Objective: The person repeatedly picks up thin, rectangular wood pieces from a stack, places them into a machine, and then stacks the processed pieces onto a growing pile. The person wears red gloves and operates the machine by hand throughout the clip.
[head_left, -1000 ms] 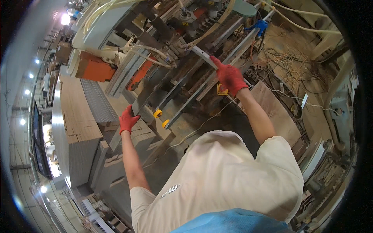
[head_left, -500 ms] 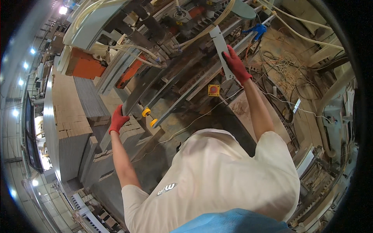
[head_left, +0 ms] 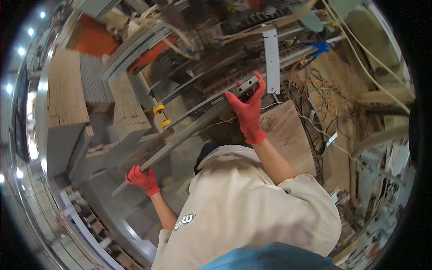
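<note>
A long, narrow grey board (head_left: 180,134) slants across in front of me, its right end showing drilled holes. Near its lower left end, my left hand (head_left: 143,179) in a red glove is closed around it. My right hand (head_left: 248,108), also red-gloved, grips the holed end between thumb and fingers. Just beyond the right hand, a white plate with small holes (head_left: 272,63) lies across the machine's rails. The board hides part of the rails and floor behind it.
Stacked boards (head_left: 67,94) stand at the left. Yellow rollers (head_left: 159,109) sit at a machine rail's end. A blue air gun (head_left: 320,47) lies at the far right, above tangled cables (head_left: 330,87). A brown dusty panel (head_left: 288,130) is right of my right hand.
My left hand has left the stack side and moved nearer with the board. My right hand has let go of the white plate and taken the board's other end. The view has shifted.
</note>
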A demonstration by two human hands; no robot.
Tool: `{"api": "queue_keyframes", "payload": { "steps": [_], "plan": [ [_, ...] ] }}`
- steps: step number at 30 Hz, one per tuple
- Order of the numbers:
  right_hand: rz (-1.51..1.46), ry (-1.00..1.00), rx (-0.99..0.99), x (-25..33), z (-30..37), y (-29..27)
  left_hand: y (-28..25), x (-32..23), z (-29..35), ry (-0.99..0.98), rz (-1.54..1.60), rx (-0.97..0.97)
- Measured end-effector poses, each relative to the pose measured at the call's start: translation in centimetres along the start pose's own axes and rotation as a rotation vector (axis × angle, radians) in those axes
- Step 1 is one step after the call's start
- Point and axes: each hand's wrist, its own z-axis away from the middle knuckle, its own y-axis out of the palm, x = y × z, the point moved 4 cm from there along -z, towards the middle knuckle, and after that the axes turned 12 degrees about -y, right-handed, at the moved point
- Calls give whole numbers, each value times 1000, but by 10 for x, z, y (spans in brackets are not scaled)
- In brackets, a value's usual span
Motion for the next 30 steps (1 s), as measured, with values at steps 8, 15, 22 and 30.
{"api": "queue_keyframes", "payload": {
  "steps": [8,15,22,30],
  "plan": [
    [-712,534,234,-21,22,66,-104,8,72,-171,-430,-276],
    [-525,675,711,-35,163,160,-187,9,146,-422,-644,-211],
    [-368,882,1089,-64,202,249,-281,6,331,-1013,-662,1],
    [-85,669,1926,-15,412,237,-296,-108,544,-1991,-507,49]
  ]
}}
